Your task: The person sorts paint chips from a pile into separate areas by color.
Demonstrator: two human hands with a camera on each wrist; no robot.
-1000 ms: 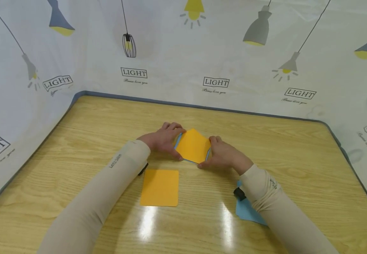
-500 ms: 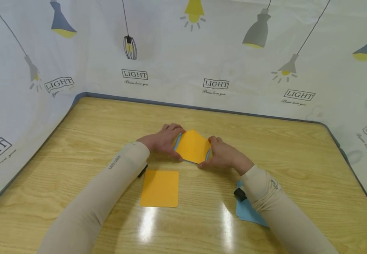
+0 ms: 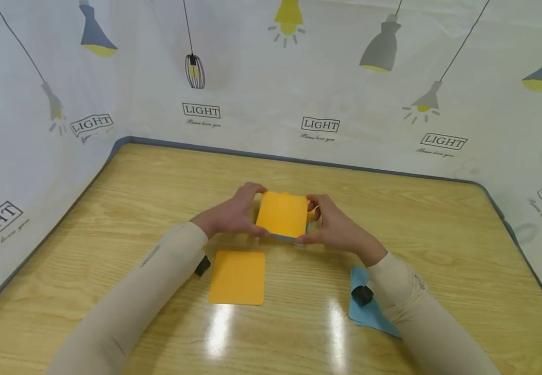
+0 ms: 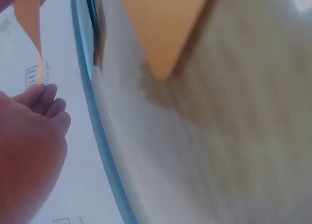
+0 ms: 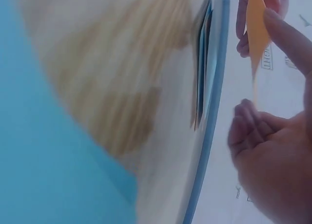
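Head view gives me the best read: an orange sheet (image 3: 282, 214) hangs between my two hands, over a layered stack (image 5: 202, 63) on the bench (image 3: 168, 172). My left hand (image 3: 233, 214) pinches one side of the sheet, and my right hand (image 3: 339, 226) the other, both spread from near corner to far corner. From the right wrist, the sheet shows above the stack and apart from it, so nothing is let go yet. I judge the step in hand to be lining this sheet up for laying on the pile. A sliver of orange and some blue edge peek out underneath, which suggests the lower layers aren't quite square with it. What I'd want next is a small turn to match edges, a level drop until it touches, then both hands releasing together so no corner drags. A loose orange card (image 3: 237, 278) lies flat on the near side, and blue sheets (image 3: 369, 315) sit partly under my right sleeve (image 3: 421, 307); they look like likely follow-ons.
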